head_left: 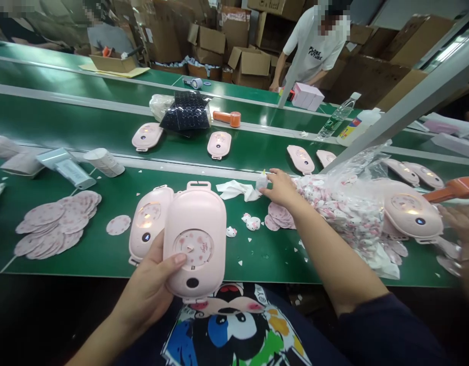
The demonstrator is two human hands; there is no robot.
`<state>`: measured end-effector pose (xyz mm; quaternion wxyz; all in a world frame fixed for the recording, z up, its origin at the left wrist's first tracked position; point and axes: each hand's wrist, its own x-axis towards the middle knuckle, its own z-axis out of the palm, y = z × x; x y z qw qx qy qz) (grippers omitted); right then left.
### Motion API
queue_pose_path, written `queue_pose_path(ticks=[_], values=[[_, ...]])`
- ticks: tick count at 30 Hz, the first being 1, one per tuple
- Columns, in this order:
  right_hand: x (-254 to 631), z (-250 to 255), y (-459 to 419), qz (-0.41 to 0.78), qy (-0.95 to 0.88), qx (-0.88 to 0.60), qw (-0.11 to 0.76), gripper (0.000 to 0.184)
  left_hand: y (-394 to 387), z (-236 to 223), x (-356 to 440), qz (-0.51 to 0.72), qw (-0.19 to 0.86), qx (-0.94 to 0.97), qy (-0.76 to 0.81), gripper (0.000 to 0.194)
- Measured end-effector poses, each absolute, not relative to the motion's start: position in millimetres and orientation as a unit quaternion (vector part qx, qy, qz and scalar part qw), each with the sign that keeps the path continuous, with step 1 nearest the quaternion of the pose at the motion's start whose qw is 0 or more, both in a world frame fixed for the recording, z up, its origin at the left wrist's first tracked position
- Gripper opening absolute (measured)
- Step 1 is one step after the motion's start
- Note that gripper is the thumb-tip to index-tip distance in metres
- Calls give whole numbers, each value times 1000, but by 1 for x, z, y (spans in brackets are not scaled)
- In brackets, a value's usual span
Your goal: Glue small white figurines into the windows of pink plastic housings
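Note:
My left hand (150,279) grips a pale pink plastic device (196,218), its thumb on the round patterned disc set in the face. A dark oval spot sits below that disc. Behind it, a similar pink device (146,218) with a lit display lies on the bench. My right hand (282,188) closes its fingertips on a small translucent bottle (261,181) beside a crumpled white tissue (238,190). Small white cat-head pieces (252,222) lie near it. Below my right hand is a pile of round pink stickers (279,216).
Patterned round stickers (59,223) are heaped at left. A clear bag of cat-head pieces (344,208) lies right of my forearm. Another person's blurred hand (461,218) is at far right, near a pink device (413,211). More devices (219,145) rest on the green belt (257,145).

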<state>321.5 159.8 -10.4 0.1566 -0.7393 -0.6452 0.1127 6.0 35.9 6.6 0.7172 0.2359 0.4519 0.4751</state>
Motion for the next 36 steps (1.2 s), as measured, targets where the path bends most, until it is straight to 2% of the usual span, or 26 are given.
queue_pose_path(ticks=[2, 6, 9, 11, 17, 22, 36], values=[[318, -7, 154, 143, -664, -705, 203, 37, 34, 8, 5, 484, 710, 241, 451, 69], [307, 18, 110, 219, -712, -601, 291, 38, 32, 8, 2, 512, 683, 251, 456, 65], [296, 42, 71, 242, -764, -489, 344, 30, 31, 0, 1, 517, 671, 299, 440, 58], [290, 57, 52, 229, -800, -440, 337, 30, 30, -4, 2, 507, 666, 346, 424, 58], [278, 79, 27, 142, -871, -403, 243, 25, 27, -3, 7, 478, 640, 443, 407, 53], [274, 83, 26, 112, -881, -395, 236, 20, 25, 0, 9, 461, 657, 470, 367, 54], [277, 88, 23, 119, -886, -395, 211, 23, 22, 2, 10, 469, 657, 488, 332, 54]])
